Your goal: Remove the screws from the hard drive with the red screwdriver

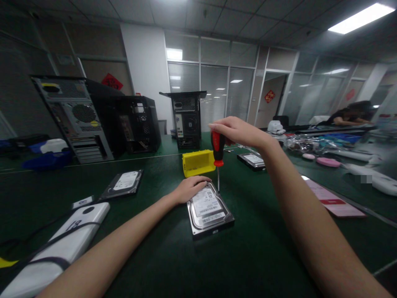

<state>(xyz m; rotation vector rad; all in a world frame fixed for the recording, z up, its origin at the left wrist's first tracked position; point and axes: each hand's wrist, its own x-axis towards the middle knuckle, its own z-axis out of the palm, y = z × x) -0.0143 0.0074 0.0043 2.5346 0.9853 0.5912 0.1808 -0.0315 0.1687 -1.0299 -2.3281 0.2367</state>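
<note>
A silver hard drive (207, 207) with a white label lies on the green table in front of me. My left hand (192, 188) holds its far left corner, with the fingers laid over the top. In my right hand (231, 129) is a red and black screwdriver (218, 147), gripped from above by the handle. The screwdriver stands nearly upright, and its tip meets the drive's far right edge. Whether a screw sits under the tip cannot be made out. Just behind the drive is a yellow plastic bin (198, 163) with small bits inside.
Another hard drive (125, 182) lies to the left, and one more drive (252, 160) to the right. Computer cases (108, 111) stand at the back. A white strapped device (71, 231) is front left; a pink box (333, 196) lies right. A person (350, 114) leans over a far table.
</note>
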